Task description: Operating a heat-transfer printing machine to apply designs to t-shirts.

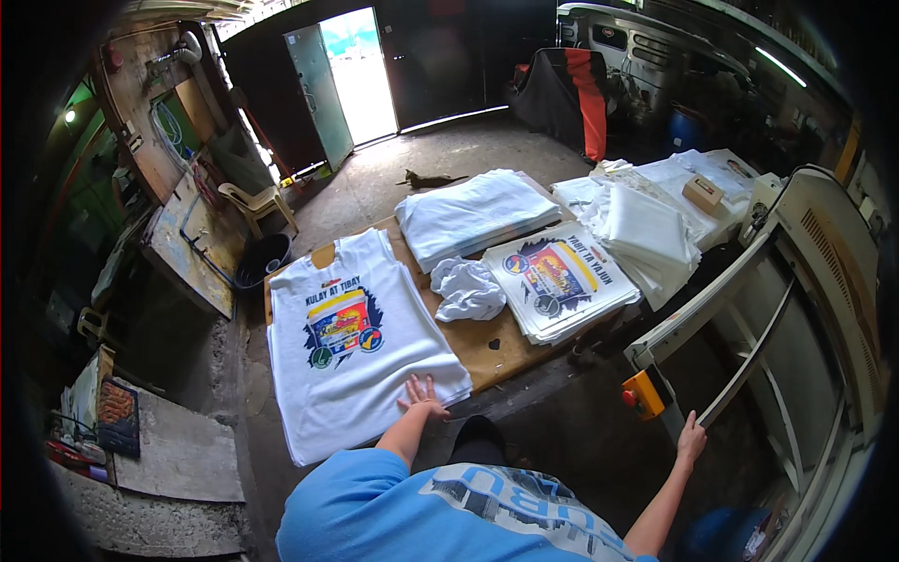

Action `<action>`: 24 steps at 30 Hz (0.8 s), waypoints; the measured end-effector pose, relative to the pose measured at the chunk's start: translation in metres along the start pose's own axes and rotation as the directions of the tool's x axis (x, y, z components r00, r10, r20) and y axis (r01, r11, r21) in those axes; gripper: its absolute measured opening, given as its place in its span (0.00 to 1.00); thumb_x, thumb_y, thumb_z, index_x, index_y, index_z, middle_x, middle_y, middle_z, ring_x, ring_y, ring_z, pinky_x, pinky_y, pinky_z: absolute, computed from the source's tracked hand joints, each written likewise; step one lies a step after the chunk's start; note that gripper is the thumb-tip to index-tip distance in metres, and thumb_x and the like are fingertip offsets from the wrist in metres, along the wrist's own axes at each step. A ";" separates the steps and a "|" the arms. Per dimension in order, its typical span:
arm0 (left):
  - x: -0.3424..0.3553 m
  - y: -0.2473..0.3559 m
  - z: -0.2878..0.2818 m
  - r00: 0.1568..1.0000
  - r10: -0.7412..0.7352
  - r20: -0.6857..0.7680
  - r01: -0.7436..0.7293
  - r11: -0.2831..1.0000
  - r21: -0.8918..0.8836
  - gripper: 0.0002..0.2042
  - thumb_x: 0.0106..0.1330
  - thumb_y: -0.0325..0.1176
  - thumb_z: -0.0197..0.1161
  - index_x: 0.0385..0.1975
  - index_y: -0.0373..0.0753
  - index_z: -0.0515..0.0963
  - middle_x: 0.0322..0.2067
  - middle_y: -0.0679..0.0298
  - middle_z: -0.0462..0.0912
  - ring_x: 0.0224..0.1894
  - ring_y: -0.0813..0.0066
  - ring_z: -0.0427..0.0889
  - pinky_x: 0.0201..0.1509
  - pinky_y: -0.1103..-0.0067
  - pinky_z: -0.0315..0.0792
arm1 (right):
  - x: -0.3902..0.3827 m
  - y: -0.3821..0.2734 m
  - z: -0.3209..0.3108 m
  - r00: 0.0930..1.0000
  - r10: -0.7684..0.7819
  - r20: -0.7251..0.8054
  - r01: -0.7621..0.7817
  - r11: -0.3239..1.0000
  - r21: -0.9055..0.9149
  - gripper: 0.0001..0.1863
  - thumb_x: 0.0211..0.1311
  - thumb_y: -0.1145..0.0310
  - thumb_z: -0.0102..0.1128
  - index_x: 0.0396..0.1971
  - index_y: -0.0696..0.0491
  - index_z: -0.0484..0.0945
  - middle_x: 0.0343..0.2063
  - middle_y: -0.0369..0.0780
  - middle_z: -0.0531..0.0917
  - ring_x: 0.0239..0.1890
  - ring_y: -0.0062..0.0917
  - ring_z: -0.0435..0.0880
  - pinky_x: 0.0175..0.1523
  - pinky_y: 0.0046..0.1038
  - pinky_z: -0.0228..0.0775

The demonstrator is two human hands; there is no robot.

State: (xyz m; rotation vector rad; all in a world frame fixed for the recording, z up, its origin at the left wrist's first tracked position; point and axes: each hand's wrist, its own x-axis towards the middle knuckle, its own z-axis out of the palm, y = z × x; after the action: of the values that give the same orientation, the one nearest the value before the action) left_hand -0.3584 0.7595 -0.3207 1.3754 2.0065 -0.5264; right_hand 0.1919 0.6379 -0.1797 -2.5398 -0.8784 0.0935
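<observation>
My left hand [424, 397] lies flat with fingers spread on the lower right of a stack of white sleeveless shirts [375, 408]. The top shirt carries a colourful printed picture of a bucket. Over on the right, my right hand [691, 437] is closed round the lower end of a long metal bar [746, 367] on a large grey and beige machine [832, 220]. A yellow box with a red button [643, 394] is mounted at the machine's near corner. Beside the shirts lie a crumpled white cloth [466, 288] and a stack of printed white sheets [524, 314].
The brown table [487, 361] also bears a folded white fabric pile [473, 217]. Clear-wrapped white bundles [646, 225] and a small cardboard box [702, 194] stand at the right. Beyond are a cat [431, 179], a plastic chair [262, 206], a black basin [263, 262] and an open door [320, 98].
</observation>
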 end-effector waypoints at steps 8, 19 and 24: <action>0.020 -0.002 0.003 0.997 -0.056 -0.061 0.057 0.998 0.024 0.62 0.36 0.62 0.66 0.61 0.52 0.22 0.59 0.52 0.09 0.62 0.52 0.11 0.53 0.37 0.32 | 0.003 -0.005 0.004 0.999 0.011 0.041 -0.010 0.999 -0.040 0.29 0.62 0.51 0.37 0.27 0.64 0.78 0.30 0.55 0.78 0.37 0.49 0.76 0.43 0.43 0.66; 0.016 0.005 -0.003 0.994 -0.087 -0.071 0.086 0.996 -0.015 0.65 0.33 0.58 0.70 0.60 0.52 0.19 0.59 0.52 0.09 0.62 0.52 0.11 0.55 0.39 0.29 | 0.004 0.002 0.019 0.998 -0.069 -0.010 0.067 0.991 -0.116 0.27 0.64 0.50 0.32 0.35 0.56 0.78 0.37 0.45 0.78 0.42 0.44 0.71 0.47 0.42 0.63; 0.012 0.010 -0.009 0.992 -0.113 -0.063 0.112 0.994 -0.016 0.66 0.32 0.56 0.71 0.61 0.51 0.20 0.60 0.53 0.10 0.62 0.53 0.11 0.56 0.41 0.29 | 0.001 0.003 0.019 0.990 -0.133 -0.041 0.128 0.985 -0.118 0.27 0.64 0.51 0.34 0.31 0.58 0.78 0.34 0.46 0.79 0.38 0.44 0.72 0.45 0.41 0.64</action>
State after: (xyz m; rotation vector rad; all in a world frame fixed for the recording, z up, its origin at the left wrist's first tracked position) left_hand -0.3549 0.7768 -0.3221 1.2917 2.1447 -0.5252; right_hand 0.1907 0.6433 -0.1978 -2.5696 -1.0562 -0.0615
